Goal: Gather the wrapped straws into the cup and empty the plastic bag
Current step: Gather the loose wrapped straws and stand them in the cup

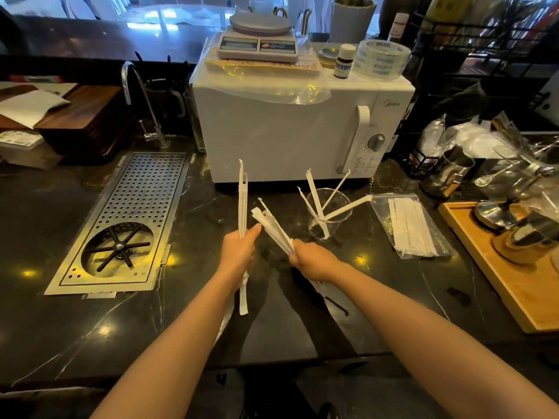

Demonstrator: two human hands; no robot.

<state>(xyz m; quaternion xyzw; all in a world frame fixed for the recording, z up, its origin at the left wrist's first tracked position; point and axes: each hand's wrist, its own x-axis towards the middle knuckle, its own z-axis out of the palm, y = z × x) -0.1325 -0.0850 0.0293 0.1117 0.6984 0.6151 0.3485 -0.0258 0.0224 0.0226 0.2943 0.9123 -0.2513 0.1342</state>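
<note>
Dark marbled stone makes up the bench (90,328), with a perforated steel drain tray (133,207) sunk in at the left and a white microwave (287,128) at the back carrying one kitchen scale (257,40), one small bottle (343,62) and one tape roll (381,59). One clear cup (325,228) stands in front of the microwave with four wrapped straws (344,208) leaning in it. Just right of it lies one plastic bag (381,219), flat, with a sheaf of wrapped straws inside, too overlapped to count. A wooden tray (520,297) sits at the far right. The left hand (239,252) is closed around a few upright wrapped straws (242,204); the right hand (314,261) is closed around a second bundle (273,228) slanting leftward.
</note>
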